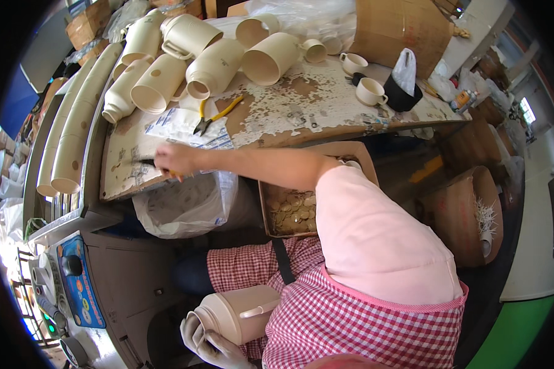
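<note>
My left hand (212,341), in a pale glove, is closed round the narrow neck of a cream plastic flask body (237,313) with a side handle. The flask lies sideways against my lap. My bare right hand (177,160) reaches left across the workbench's front edge. Its fingers are closed on a tool (145,162) with a dark end and a bit of orange handle; blur hides its exact kind. Close by, yellow-handled pliers (215,115) rest with jaws apart on a crumpled printed plastic sheet (178,128).
Several cream flask bodies (269,58) crowd the back of the peeling bench (301,101). Cream cups (371,91) stand at right beside a black container (401,95). Below the bench edge hang a plastic bag (178,212) and a carton of round discs (289,212). Long tubes (80,132) fill a left rack.
</note>
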### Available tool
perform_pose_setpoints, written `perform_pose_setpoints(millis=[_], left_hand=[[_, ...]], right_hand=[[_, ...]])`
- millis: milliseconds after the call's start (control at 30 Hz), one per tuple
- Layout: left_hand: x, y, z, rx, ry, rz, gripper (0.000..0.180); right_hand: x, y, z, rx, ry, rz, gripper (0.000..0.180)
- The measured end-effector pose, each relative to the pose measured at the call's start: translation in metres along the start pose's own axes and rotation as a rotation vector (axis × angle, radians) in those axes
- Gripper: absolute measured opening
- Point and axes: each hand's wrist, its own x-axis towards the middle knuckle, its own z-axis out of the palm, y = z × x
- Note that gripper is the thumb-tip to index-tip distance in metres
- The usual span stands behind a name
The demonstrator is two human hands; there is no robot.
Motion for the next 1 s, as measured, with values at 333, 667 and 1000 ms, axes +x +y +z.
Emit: perform_pose_setpoints(millis=[333, 667, 1000], left_hand=[[0.007, -0.011, 0.012, 0.087, -0.233, -0.15, 0.035], [-0.033, 0.034, -0.027, 0.281, 0.027, -0.014, 0.003], [-0.137, 0.054, -0.104, -0.444, 0.628, -0.597, 0.032]], right_hand=[[-0.149, -0.006, 0.013, 0.062, -0.016, 0.119, 0.033], [-0.167, -0.017, 0.06, 0.444, -0.326, 0.346, 0.032], [-0.167, -0.074, 0.186, 0.302, -0.786, 0.393, 0.036]])
